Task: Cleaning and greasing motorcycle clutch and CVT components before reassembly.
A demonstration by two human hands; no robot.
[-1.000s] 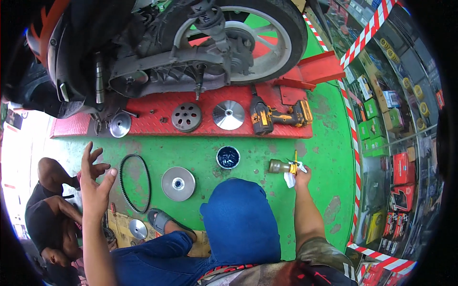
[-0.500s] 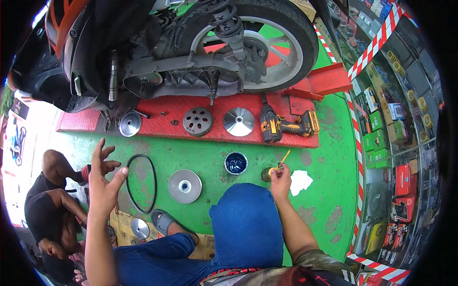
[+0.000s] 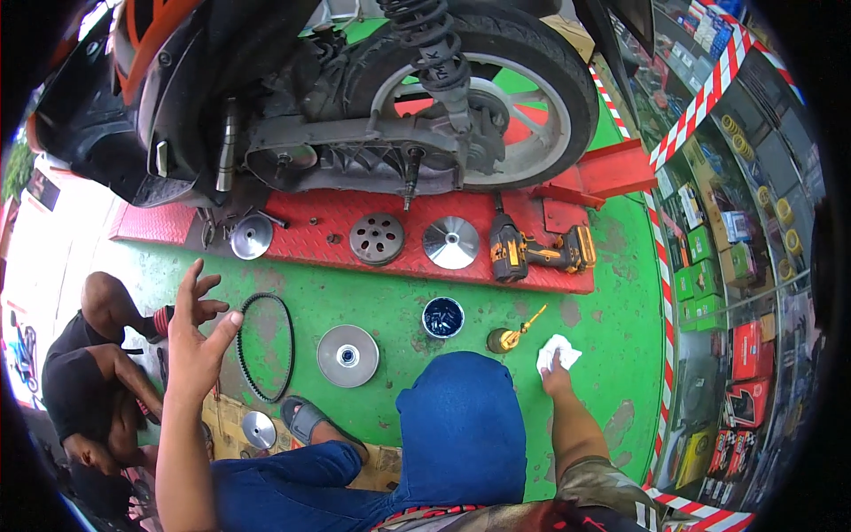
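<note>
My right hand (image 3: 557,379) is over a white cloth (image 3: 560,349) on the green floor, its fingers closed on the bunched cloth. Left of it stands a small dark oil can with a yellow top and thin spout (image 3: 505,340); no hand touches it. My left hand (image 3: 197,341) is raised, empty, with fingers spread, and appears beside a black toothed drive belt (image 3: 291,341) on the floor. Between my knee and the red platform is an open tub of dark blue stuff (image 3: 442,317). A round metal pulley disc (image 3: 347,356) lies left of the tub.
A scooter with its rear wheel (image 3: 567,115) stands on a red platform (image 3: 328,213). On that lie a slotted clutch bell (image 3: 377,238), a shiny pulley face (image 3: 451,243) and a cordless impact wrench (image 3: 541,253). Another person (image 3: 93,381) crouches at left. Glass shelving (image 3: 736,293) lines the right.
My right hand has let go of the oil can and moved right onto the white cloth, which is now bunched up. My left hand stays raised. The view has shifted slightly.
</note>
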